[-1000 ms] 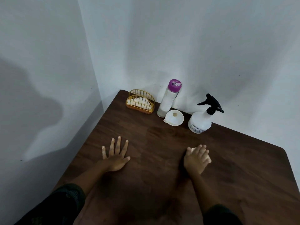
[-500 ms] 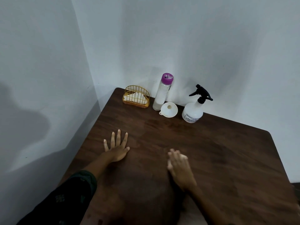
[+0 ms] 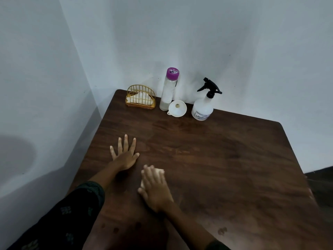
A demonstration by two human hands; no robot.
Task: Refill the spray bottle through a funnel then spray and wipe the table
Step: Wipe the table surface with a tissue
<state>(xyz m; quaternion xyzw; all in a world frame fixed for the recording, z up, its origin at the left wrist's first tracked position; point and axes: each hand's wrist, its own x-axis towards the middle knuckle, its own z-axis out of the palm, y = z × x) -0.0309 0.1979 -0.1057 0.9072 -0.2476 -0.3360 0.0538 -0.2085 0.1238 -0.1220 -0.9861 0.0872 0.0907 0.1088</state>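
My right hand (image 3: 155,188) presses flat on a white tissue (image 3: 159,171) on the dark wooden table (image 3: 225,159); only the tissue's edges show past my fingers. My left hand (image 3: 125,154) lies flat on the table with fingers spread, just left of the right hand. At the table's far edge stand a white spray bottle (image 3: 202,109) with a black trigger head, a white funnel (image 3: 177,108) lying mouth up, and a tall clear bottle (image 3: 168,91) with a purple cap.
A gold wire holder (image 3: 141,96) with white tissues sits at the far left corner. White walls meet behind the table. Small wet spots (image 3: 222,230) dot the near part of the table. The floor shows dark past the right edge.
My right hand has slid the tissue leftward and toward me across the table. My left hand stays planted. The view has pulled back from the bottles.
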